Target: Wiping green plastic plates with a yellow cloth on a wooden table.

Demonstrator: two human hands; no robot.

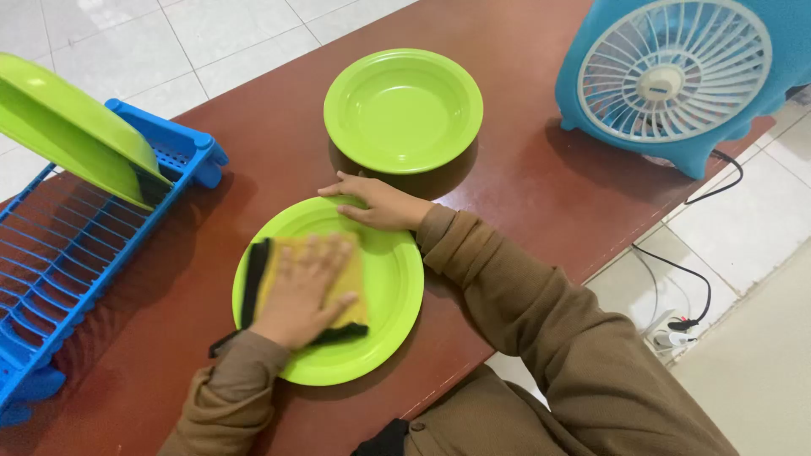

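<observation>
A yellow cleaning cloth (pixel 314 283) with a dark border lies flat in the well of a lime-green plastic plate (pixel 390 291). The cloth is roughly rectangular, and its long axis runs from the plate's upper left, where a black edge strip shows, toward the lower right, where another dark edge peeks out. Most of its middle is hidden under the left hand (pixel 304 291), which presses down on it with the palm flat and the fingers spread wide and straight, pointing toward the far rim; it is not pinching the cloth, only bearing on it.

The plate is round, shallow, glossy and broad-rimmed, and sits near the front edge of the reddish-brown table (pixel 524 177). The right hand (pixel 378 203) rests on the plate's far rim, fingers extended loosely and lying along the edge, steadying it rather than closing around it. Both arms wear brown sleeves.

Just beyond that hand, apart from the first plate, a second lime-green plate (pixel 404 110) of the same kind sits upright. On the left, a blue plastic dish rack (pixel 76 245) holds a third green plate (pixel 72 127) tilted on edge. At the table's far right corner stands a light-blue fan (pixel 676 76) with a white grille, its black cord (pixel 697 295) trailing down to the tiled floor.
</observation>
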